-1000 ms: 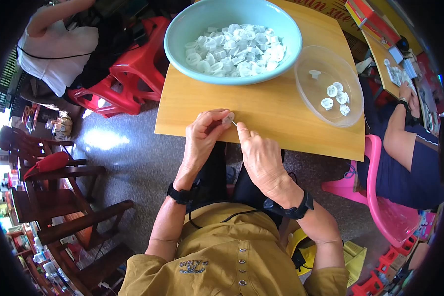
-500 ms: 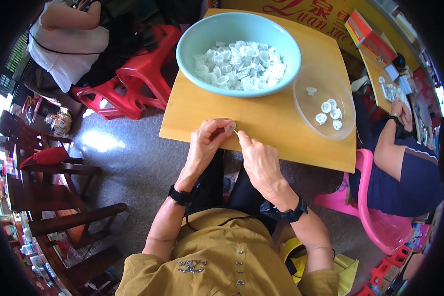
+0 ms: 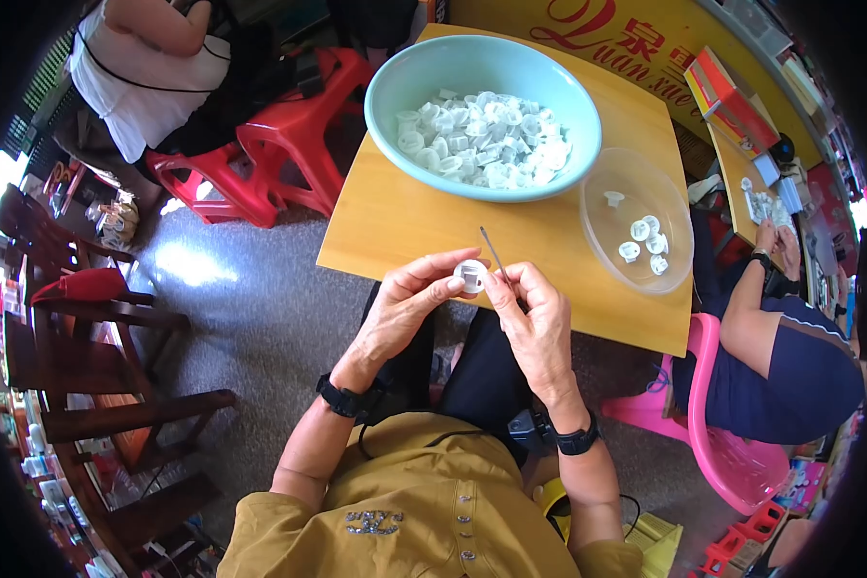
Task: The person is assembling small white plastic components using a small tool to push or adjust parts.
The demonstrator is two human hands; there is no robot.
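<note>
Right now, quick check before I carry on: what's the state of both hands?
Left hand: closed, pinching a round white plastic piece.
Right hand: closed, holding a thin metal tool, thumb at the piece's edge.

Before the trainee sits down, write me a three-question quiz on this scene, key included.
1. Which of the wearer's hands holds the thin tool?
2. True or false: the bowl holds more white parts than the clear dish.
3. Choose: the left hand holds
a) the tool
b) a round white piece
c) the bowl's rim

Key:
1. The right hand.
2. True.
3. b
</note>
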